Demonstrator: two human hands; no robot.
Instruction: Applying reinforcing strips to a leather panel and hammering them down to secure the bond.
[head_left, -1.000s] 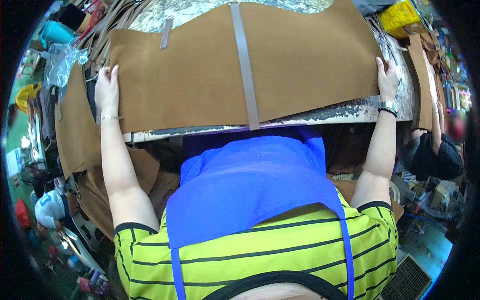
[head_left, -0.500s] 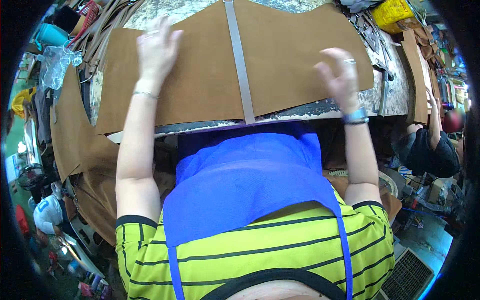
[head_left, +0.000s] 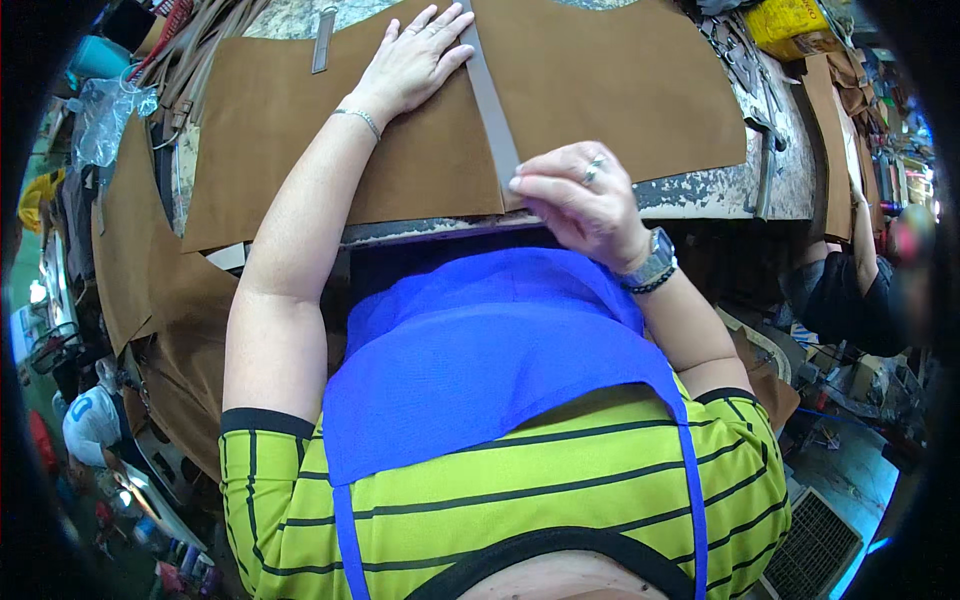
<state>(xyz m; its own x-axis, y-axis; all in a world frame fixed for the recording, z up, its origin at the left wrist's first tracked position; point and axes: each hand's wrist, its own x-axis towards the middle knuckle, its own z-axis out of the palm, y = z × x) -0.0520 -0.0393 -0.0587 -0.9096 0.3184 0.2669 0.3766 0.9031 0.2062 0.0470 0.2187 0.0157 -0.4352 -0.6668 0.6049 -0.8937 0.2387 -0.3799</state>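
A wide brown leather piece point(head_left: 620, 90) lies flat on the worktable. Down its middle runs a long, narrow grey strap point(head_left: 488, 95). My left hand point(head_left: 412, 62) is open, palm down on the leather, its fingertips at the strap's upper part. Near the strap's lower end, my right hand point(head_left: 590, 200) is closed, thumb and forefinger pinching the strap by the leather's near edge. A short grey strap point(head_left: 323, 42) with a metal piece at its top lies on the leather left of my left hand.
The worktable point(head_left: 720, 190) has a worn, patchy top. Metal tools point(head_left: 765, 165) lie at its right, below a yellow bag point(head_left: 785, 28). Leather strips point(head_left: 215, 50) and a clear plastic bag point(head_left: 105, 115) are at the left. Another person point(head_left: 850, 290) works at the far right.
My left hand has moved right and come down flat by the long strap. My right hand has moved left and taken its lower end. The short strap now shows, uncovered.
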